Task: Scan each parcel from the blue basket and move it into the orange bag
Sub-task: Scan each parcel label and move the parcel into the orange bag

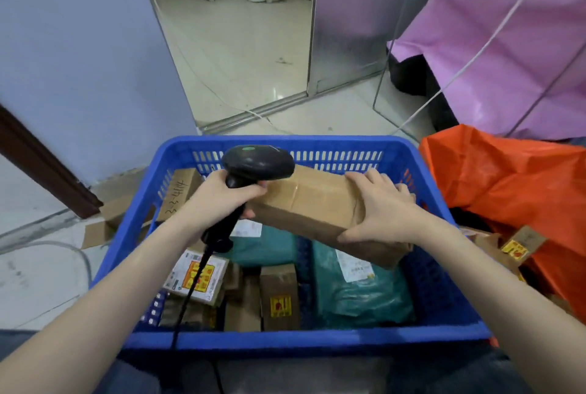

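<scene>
Parcel first: a long brown cardboard box (314, 203) sealed with clear tape, held tilted above the blue plastic slotted basket (304, 341). The right hand (382, 211) grips its end at 3 o'clock, thumb underneath and fingers curled over the top. The left hand (218, 200) is wrapped around the handle of a black corded handheld barcode scanner (253, 168), its head touching the box's end at 9 o'clock. Inside the basket lie teal plastic mailers (358, 289) with white labels, too small to read, and small cardboard cartons (279, 301) with yellow-and-red stickers. At 3 o'clock the crumpled orange plastic bag (507, 190) sits on pale glossy floor tiles (241, 54). Pink sheeting (494, 44) hangs at 2 o'clock.
</scene>
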